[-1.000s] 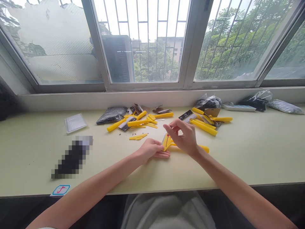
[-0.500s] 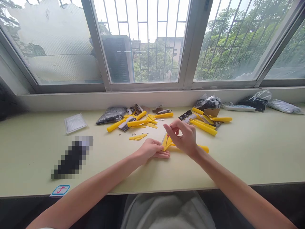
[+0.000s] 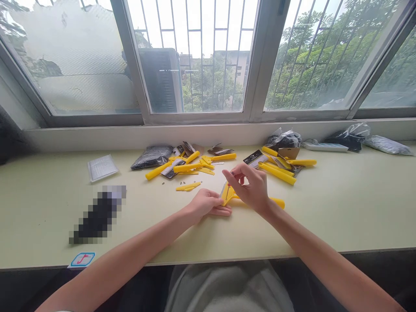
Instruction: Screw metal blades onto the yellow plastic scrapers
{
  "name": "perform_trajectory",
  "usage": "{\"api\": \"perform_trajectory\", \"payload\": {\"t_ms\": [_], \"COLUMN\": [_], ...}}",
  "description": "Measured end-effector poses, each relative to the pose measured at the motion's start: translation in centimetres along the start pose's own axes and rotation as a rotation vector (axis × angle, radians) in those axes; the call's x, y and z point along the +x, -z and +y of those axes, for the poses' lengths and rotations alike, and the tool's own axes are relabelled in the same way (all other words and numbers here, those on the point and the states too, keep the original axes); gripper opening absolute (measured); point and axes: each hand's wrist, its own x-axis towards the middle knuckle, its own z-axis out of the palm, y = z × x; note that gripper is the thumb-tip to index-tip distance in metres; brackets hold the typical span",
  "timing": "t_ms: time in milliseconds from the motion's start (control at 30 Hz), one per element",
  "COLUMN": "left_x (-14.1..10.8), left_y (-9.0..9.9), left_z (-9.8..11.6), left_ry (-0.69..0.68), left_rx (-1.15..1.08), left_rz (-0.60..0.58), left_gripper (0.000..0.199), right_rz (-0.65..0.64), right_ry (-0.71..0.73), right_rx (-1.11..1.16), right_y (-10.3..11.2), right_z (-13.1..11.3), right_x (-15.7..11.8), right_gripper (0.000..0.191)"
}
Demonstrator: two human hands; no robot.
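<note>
A yellow scraper (image 3: 230,193) with a metal blade edge lies slanted above the table, its handle (image 3: 278,203) reaching to the right. My left hand (image 3: 210,203) pinches the scraper's head between thumb and fingers. Over that head, my right hand (image 3: 249,185) is closed on what looks like a small screwdriver (image 3: 227,191); only its thin shaft shows, pointing down at the head, and the grip is mostly hidden by the fingers. To the left lies a loose yellow cover plate (image 3: 188,186), with several tiny screws (image 3: 180,183) just behind it.
More yellow scrapers (image 3: 204,164) with card tags lie behind my hands, and another heap (image 3: 281,167) is at the right. A black plastic packet (image 3: 152,156), a clear flat packet (image 3: 103,168) and a blurred dark object (image 3: 97,215) lie left. Bags (image 3: 349,136) line the windowsill side.
</note>
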Motion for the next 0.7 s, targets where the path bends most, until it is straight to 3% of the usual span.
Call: {"api": "perform_trajectory", "payload": {"t_ms": [200, 400, 467, 567, 633, 700], "left_x": [0.0, 0.1, 0.3, 0.5, 0.6, 0.6], "left_y": [-0.2, -0.3, -0.2, -0.1, 0.0, 0.0], "left_z": [0.2, 0.4, 0.5, 0.5, 0.5, 0.4], "left_ry": [0.004, 0.008, 0.009, 0.011, 0.009, 0.002], "left_rx": [-0.008, -0.03, -0.05, -0.067, -0.076, -0.085], "left_rz": [0.014, 0.063, 0.081, 0.081, 0.069, 0.059], "left_gripper": [0.01, 0.008, 0.007, 0.008, 0.009, 0.009], "right_rz": [-0.131, -0.342, -0.291, -0.064, 0.053, 0.078], "right_ry": [-0.064, -0.157, -0.203, -0.303, -0.357, -0.413], "right_rx": [0.204, 0.194, 0.235, 0.295, 0.292, 0.258], "right_y": [0.5, 1.2, 1.5, 2.1, 2.3, 2.1], "right_z": [0.7, 0.5, 0.4, 0.7, 1.7, 3.4], "right_x": [-0.2, 0.3, 0.6, 1.2, 1.8, 2.4], "right_gripper": [0.016, 0.02, 0.021, 0.021, 0.024, 0.027]}}
